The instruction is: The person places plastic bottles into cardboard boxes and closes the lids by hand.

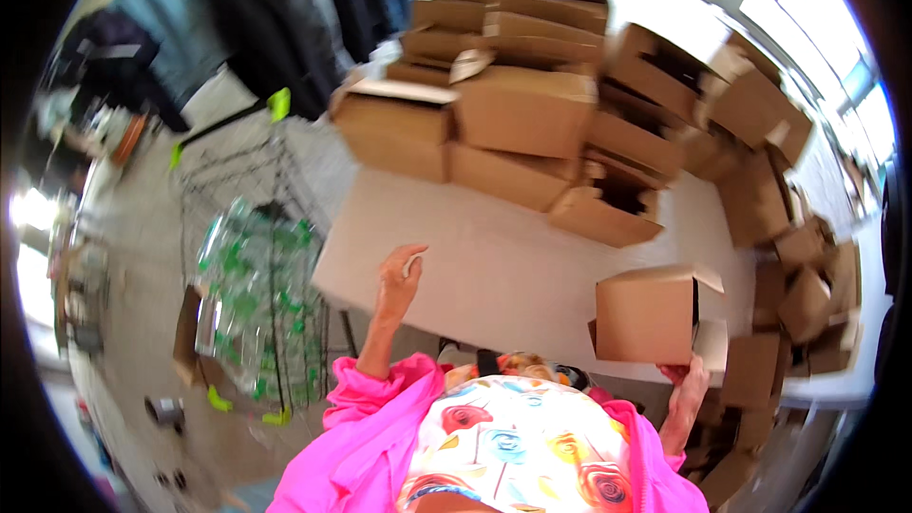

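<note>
My left hand (pixel 399 280) is raised over the near left part of the pale table (pixel 465 256). Its fingers are slightly curled, with a gap between thumb and forefinger and nothing in it. At the table's near right edge, my right hand (pixel 689 380) grips the lower edge of a cardboard box (pixel 646 318). This box is tilted, with flaps sticking out at its right side. What the right fingertips do beneath it is partly hidden.
Stacked cardboard boxes (pixel 522 109), several with open flaps, fill the table's far side. More boxes (pixel 807 299) are piled at the right. On the left stands a wire cart (pixel 275 294) full of clear plastic bottles (pixel 252 266). Clothes (pixel 275 19) hang behind it.
</note>
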